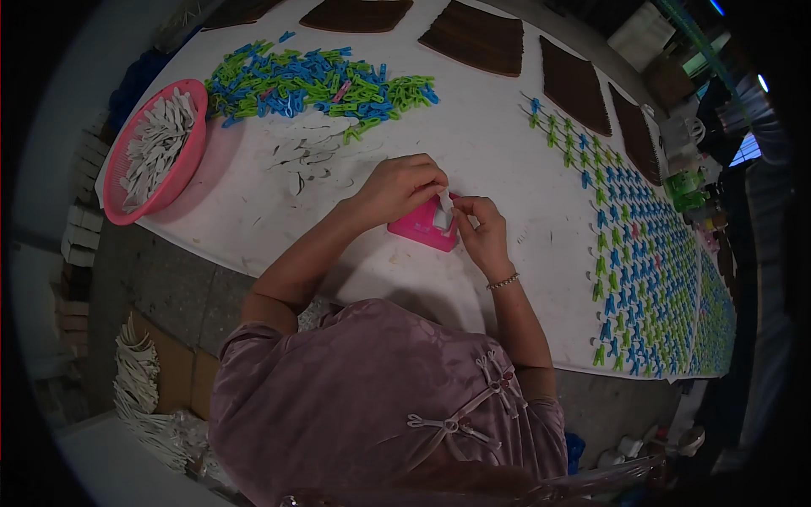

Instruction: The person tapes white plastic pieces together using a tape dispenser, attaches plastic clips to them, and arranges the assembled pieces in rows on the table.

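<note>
A pink device (420, 230) with a pale opening sits on the white table at the centre. Above it, both of my hands pinch a small white strip (445, 201). My left hand (405, 186) holds the strip's upper end, its fingers curled together. On the other side, my right hand (481, 226) grips the strip lower down between thumb and finger, near the device's right edge. Loose white pieces (302, 152) lie beyond my left forearm. Behind them is a heap of green and blue clips (312, 83).
A pink basket (199, 114) of white pieces stands at the left. Rows of blue and green clips (646, 262) cover the table's right side. Dark brown panels (473, 36) lie along the far edge. Green bottles (686, 190) stand beyond the right edge.
</note>
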Motion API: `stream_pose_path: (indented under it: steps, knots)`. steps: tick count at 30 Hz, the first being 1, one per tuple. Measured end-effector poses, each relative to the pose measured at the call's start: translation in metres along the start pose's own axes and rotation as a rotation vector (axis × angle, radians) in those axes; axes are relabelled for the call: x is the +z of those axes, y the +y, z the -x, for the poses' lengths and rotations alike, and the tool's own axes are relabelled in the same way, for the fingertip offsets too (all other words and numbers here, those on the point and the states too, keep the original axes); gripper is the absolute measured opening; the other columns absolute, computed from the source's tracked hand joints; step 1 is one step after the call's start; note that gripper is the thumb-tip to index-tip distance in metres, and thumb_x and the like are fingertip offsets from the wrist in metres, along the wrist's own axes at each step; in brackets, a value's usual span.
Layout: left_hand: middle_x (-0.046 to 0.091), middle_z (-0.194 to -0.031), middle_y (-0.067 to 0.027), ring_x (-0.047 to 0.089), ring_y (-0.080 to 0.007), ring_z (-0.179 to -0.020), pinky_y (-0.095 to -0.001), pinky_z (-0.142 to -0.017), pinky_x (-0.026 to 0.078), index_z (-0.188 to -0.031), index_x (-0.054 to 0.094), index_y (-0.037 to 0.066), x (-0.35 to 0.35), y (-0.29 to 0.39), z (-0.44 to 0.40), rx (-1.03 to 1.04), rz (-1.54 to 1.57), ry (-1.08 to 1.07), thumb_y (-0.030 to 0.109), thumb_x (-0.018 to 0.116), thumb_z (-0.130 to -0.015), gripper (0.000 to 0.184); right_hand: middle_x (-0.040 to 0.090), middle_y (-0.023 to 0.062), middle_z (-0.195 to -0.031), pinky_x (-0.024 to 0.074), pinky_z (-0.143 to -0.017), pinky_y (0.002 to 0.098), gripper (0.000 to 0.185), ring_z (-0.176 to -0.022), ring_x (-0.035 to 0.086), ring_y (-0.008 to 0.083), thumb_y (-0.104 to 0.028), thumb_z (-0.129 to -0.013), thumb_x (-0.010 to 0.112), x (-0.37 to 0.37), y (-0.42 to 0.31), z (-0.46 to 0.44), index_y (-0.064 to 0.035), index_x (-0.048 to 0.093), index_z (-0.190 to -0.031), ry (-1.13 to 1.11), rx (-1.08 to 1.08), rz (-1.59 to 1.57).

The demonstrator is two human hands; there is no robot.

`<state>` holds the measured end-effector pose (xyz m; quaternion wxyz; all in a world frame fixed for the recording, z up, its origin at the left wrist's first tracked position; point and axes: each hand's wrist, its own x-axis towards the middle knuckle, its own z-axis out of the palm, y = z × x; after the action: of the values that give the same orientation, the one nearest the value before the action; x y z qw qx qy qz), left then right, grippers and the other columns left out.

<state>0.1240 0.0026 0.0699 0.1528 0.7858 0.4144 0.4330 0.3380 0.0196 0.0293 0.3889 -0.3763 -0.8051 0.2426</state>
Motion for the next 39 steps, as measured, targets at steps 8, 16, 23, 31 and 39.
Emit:
stream_pose_path:
  steps: [8, 16, 23, 31, 39]
  knots:
    - [0.062, -0.086, -0.0058, 0.062, -0.0257, -0.077, -0.036, -0.067, 0.05, -0.087, 0.064, 0.007, -0.001, -0.002, 0.009, 0.024, -0.046, 0.01, 0.011, 0.064, -0.082, 0.007, 0.062, 0.008, -0.089, 0.0495, -0.071, 0.029, 0.013, -0.077, 0.061, 0.017, 0.0, -0.082, 0.066, 0.012, 0.007, 0.001, -0.0028, 0.062, -0.094, -0.007, -0.021, -0.01]
    - [0.061, -0.084, -0.0084, 0.062, -0.0209, -0.076, -0.0311, -0.065, 0.049, -0.091, 0.062, 0.004, 0.02, -0.024, 0.026, -0.167, 0.063, -0.083, 0.008, 0.067, -0.083, 0.01, 0.061, 0.0078, -0.085, 0.0466, -0.074, 0.0335, 0.017, -0.081, 0.056, 0.0234, 0.002, -0.076, 0.065, -0.002, 0.016, 0.01, -0.0044, 0.063, -0.092, 0.009, -0.094, 0.117]
    - [0.061, -0.082, -0.0092, 0.061, -0.0259, -0.074, -0.0359, -0.065, 0.048, -0.088, 0.062, 0.006, 0.03, -0.029, 0.024, -0.167, 0.097, -0.099, 0.015, 0.066, -0.082, 0.011, 0.058, 0.0089, -0.083, 0.0454, -0.071, 0.0383, 0.016, -0.081, 0.055, 0.028, -0.001, -0.072, 0.065, -0.004, 0.016, 0.013, -0.0047, 0.063, -0.087, 0.041, -0.103, 0.153]
    - [0.059, -0.082, -0.0085, 0.059, -0.0263, -0.078, -0.0375, -0.069, 0.047, -0.086, 0.063, 0.007, 0.035, -0.024, 0.017, -0.18, 0.093, -0.168, 0.014, 0.066, -0.08, 0.01, 0.06, 0.0077, -0.087, 0.0462, -0.074, 0.0351, 0.02, -0.082, 0.055, 0.0248, 0.003, -0.073, 0.063, -0.02, 0.005, 0.009, -0.0048, 0.06, -0.091, 0.052, -0.106, 0.237]
    - [0.058, -0.083, -0.0079, 0.058, -0.027, -0.078, -0.0382, -0.069, 0.046, -0.084, 0.066, 0.007, 0.059, -0.026, 0.008, 0.013, 0.004, -0.099, 0.014, 0.068, -0.076, 0.011, 0.057, 0.0061, -0.089, 0.0453, -0.076, 0.0314, 0.027, -0.081, 0.053, 0.0201, 0.001, -0.073, 0.061, -0.026, -0.019, -0.01, -0.0049, 0.058, -0.099, 0.081, 0.022, -0.02]
